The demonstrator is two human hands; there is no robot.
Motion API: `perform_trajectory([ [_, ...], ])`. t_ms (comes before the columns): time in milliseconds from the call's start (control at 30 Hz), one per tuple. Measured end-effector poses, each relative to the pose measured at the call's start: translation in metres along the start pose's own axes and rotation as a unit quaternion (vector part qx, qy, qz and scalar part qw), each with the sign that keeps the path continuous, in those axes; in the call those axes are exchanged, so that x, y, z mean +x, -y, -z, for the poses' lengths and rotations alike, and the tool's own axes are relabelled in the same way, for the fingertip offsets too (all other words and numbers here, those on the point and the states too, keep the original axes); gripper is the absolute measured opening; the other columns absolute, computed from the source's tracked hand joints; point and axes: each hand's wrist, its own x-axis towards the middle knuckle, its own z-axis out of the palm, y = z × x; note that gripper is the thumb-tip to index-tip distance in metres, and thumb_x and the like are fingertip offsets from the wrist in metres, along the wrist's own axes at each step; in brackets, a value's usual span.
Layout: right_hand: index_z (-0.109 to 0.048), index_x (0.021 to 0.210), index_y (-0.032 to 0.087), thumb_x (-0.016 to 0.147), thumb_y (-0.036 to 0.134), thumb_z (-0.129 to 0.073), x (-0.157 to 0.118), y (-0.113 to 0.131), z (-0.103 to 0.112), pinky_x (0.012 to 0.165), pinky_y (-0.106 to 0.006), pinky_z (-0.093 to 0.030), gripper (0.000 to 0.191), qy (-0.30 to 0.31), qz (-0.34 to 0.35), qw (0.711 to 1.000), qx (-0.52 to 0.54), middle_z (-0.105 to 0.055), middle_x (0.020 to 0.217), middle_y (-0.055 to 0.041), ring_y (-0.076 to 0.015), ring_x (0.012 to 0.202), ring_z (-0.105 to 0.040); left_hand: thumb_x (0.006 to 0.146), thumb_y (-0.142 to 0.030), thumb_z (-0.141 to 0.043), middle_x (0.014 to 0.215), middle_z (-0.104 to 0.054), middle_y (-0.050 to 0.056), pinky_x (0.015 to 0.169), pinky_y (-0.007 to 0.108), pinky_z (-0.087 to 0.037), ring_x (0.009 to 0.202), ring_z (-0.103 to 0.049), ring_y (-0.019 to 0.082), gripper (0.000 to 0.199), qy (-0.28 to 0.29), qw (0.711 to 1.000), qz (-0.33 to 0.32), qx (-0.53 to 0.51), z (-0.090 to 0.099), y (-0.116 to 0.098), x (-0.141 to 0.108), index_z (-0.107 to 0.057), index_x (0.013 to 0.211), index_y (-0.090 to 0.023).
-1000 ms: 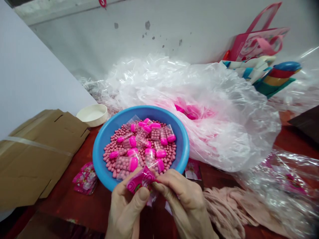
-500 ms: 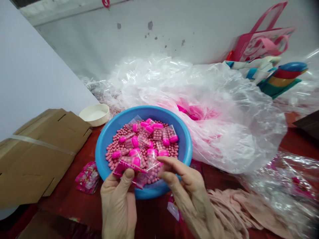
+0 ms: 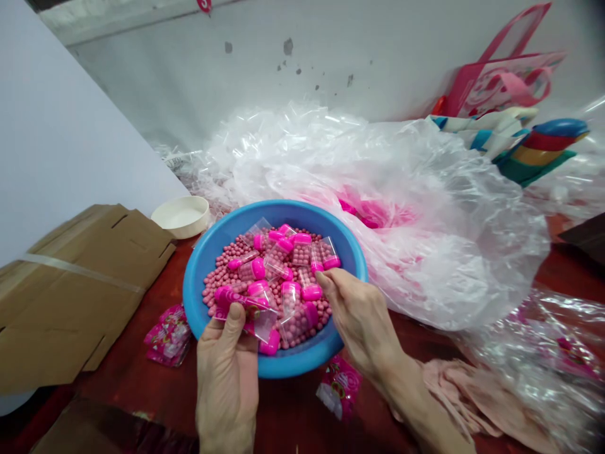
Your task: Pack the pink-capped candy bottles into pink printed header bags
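A blue basin (image 3: 196, 277) holds small pink beads (image 3: 217, 277) and several clear little bottles with bright pink caps (image 3: 289, 291). At the basin's near left edge, my left hand (image 3: 229, 366) pinches a printed pink and clear plastic packet (image 3: 253, 309) between thumb and fingers. My right hand (image 3: 354, 309) is over the basin's right side, fingers bent together beside the capped bottles; what its fingertips hold, if anything, is hidden.
Flattened cardboard (image 3: 85, 290) lies left, near a white round dish (image 3: 182, 216). Large clear plastic bags (image 3: 425, 239) fill the back and right. Pink packets (image 3: 167, 334) and a pinkish cloth (image 3: 472, 397) lie on the red table (image 3: 283, 410).
My right hand has moved right and up, away from my left hand, and its fingers have come together. A pink packet below the basin is now more exposed. The view has shifted slightly.
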Motion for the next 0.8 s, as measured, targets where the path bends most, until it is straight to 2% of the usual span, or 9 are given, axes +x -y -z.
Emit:
perform_trajectory([
  [133,-0.063,0.089,0.012,0.093,0.033,-0.045,0.008,-0.018,-0.014,0.060,-0.033,-0.038,0.028,0.072,0.098,0.986,-0.115,-0.065,0.076,-0.0121,-0.0230,0.068,-0.057,0.071,-0.029,-0.073,0.079,-0.076,-0.003,0.071,0.028,-0.057,0.075,-0.068,0.017,0.019,0.024,0.999,0.024,-0.018,-0.002,-0.002,0.003,-0.071,0.089,-0.024],
  [233,-0.065,0.089,0.013,0.091,0.032,-0.048,0.004,-0.014,-0.018,0.061,-0.034,-0.041,0.026,0.125,0.174,0.966,-0.147,-0.068,0.081,-0.0118,-0.0243,0.070,-0.060,0.078,-0.029,-0.067,0.085,-0.076,0.000,0.071,0.023,-0.057,0.077,-0.069,0.014,0.019,0.034,0.998,0.033,-0.040,-0.002,-0.002,0.006,-0.069,0.094,-0.019],
  [300,-0.064,0.090,0.014,0.093,0.031,-0.045,-0.001,-0.009,-0.018,0.060,-0.034,-0.044,0.026,0.144,0.201,0.957,-0.152,-0.068,0.082,-0.0109,-0.0240,0.071,-0.061,0.079,-0.026,-0.066,0.083,-0.076,0.000,0.068,0.021,-0.057,0.074,-0.069,0.013,0.017,0.035,0.997,0.034,-0.055,-0.002,-0.001,0.009,-0.068,0.094,-0.017],
  [400,-0.060,0.105,0.009,0.096,0.029,-0.036,-0.012,-0.002,-0.020,0.068,-0.041,-0.048,0.033,0.148,0.218,0.954,-0.146,-0.067,0.099,-0.0191,-0.0302,0.090,-0.062,0.077,-0.025,-0.068,0.081,-0.075,0.000,0.066,0.023,-0.057,0.071,-0.068,0.013,0.016,0.026,0.997,0.032,-0.062,-0.001,0.001,0.012,-0.068,0.091,-0.018],
  [467,-0.056,0.110,0.006,0.096,0.029,-0.037,-0.017,0.002,-0.022,0.074,-0.043,-0.050,0.034,0.151,0.225,0.954,-0.128,-0.063,0.109,-0.0231,-0.0316,0.101,-0.059,0.077,-0.026,-0.068,0.084,-0.075,0.001,0.068,0.025,-0.057,0.072,-0.069,0.013,0.016,0.025,0.997,0.037,-0.063,0.000,0.002,0.013,-0.068,0.091,-0.017],
  [567,-0.057,0.102,0.011,0.094,0.029,-0.044,-0.022,0.007,-0.024,0.072,-0.036,-0.052,0.024,0.167,0.228,0.955,-0.093,-0.065,0.106,-0.0176,-0.0253,0.093,-0.063,0.075,-0.026,-0.070,0.081,-0.076,0.001,0.066,0.022,-0.057,0.072,-0.069,0.013,0.015,0.022,0.997,0.038,-0.071,0.001,0.002,0.015,-0.069,0.088,-0.017],
  [633,-0.056,0.105,0.012,0.094,0.026,-0.044,-0.024,0.009,-0.026,0.070,-0.037,-0.053,0.022,0.163,0.222,0.958,-0.081,-0.065,0.104,-0.0160,-0.0252,0.091,-0.063,0.074,-0.025,-0.071,0.077,-0.076,-0.001,0.064,0.018,-0.056,0.068,-0.069,0.012,0.013,0.022,0.996,0.035,-0.082,0.001,0.002,0.015,-0.070,0.083,-0.017],
  [800,-0.046,0.122,0.011,0.095,0.033,-0.041,-0.037,0.001,-0.032,0.075,-0.043,-0.052,0.036,0.112,0.193,0.973,-0.053,-0.061,0.114,-0.0199,-0.0289,0.098,-0.062,0.075,-0.027,-0.071,0.075,-0.075,0.000,0.067,0.021,-0.057,0.068,-0.069,0.013,0.011,0.026,0.994,0.054,-0.094,0.001,0.002,0.014,-0.070,0.079,-0.017],
])
